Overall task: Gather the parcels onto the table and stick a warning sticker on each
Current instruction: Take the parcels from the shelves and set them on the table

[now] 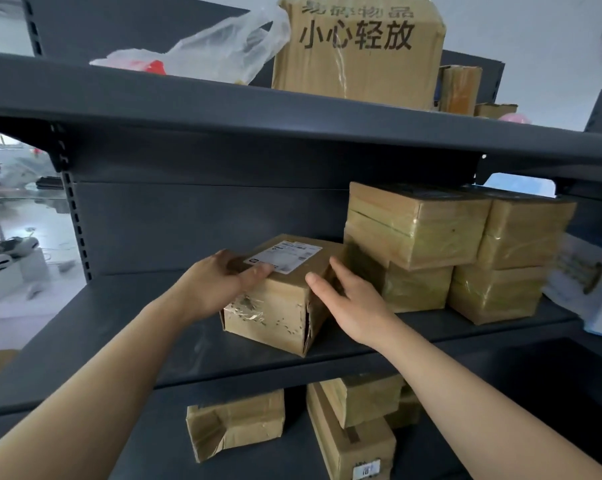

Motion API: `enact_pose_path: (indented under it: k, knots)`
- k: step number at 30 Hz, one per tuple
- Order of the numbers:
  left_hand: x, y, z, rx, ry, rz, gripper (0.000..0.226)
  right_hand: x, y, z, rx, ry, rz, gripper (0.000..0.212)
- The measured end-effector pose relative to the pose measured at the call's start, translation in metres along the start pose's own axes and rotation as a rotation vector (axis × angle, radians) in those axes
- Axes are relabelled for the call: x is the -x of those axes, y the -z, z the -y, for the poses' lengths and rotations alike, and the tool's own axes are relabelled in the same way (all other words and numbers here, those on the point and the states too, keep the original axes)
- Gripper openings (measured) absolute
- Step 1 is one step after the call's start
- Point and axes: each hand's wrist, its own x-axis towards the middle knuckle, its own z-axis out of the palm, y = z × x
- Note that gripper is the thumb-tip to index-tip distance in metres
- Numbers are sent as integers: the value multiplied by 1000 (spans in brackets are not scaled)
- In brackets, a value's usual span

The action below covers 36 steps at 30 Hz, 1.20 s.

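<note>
A small taped cardboard parcel [275, 313] with a white shipping label on top sits on the middle shelf [137, 327] of a dark metal rack. My left hand [220, 282] rests on its top left edge, thumb lying along the top. My right hand [351, 303] is pressed flat against its right side, fingers pointing to the back. The parcel stands on the shelf between both hands. To its right, more taped parcels [417, 230] are stacked in two piles.
The top shelf holds a large printed carton [358, 53], a clear plastic bag [223, 46] and small boxes. Several parcels [237, 420] lie on the lower shelf. A white box [590, 282] stands at the far right. Floor clutter shows at the left.
</note>
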Motion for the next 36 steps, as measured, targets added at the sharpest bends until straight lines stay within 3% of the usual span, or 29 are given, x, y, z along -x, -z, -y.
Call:
enact_pose_path:
  k: [5, 12, 18, 29, 36]
  knots:
    - [30, -1, -3, 152, -25, 25, 76, 33, -4, 13, -68, 14, -59, 107]
    - [91, 3, -10, 299, -68, 20, 51, 98, -21, 32, -161, 53, -290, 81]
    - [148, 19, -14, 338, -173, 67, 57, 178, -38, 58, -310, 10, -444, 80]
    - [247, -42, -65, 617, -303, 411, 37, 349, -32, 76, -210, -101, -839, 49]
    - [350, -109, -129, 657, -496, 785, 38, 496, -7, 66, 15, -360, -1107, 43]
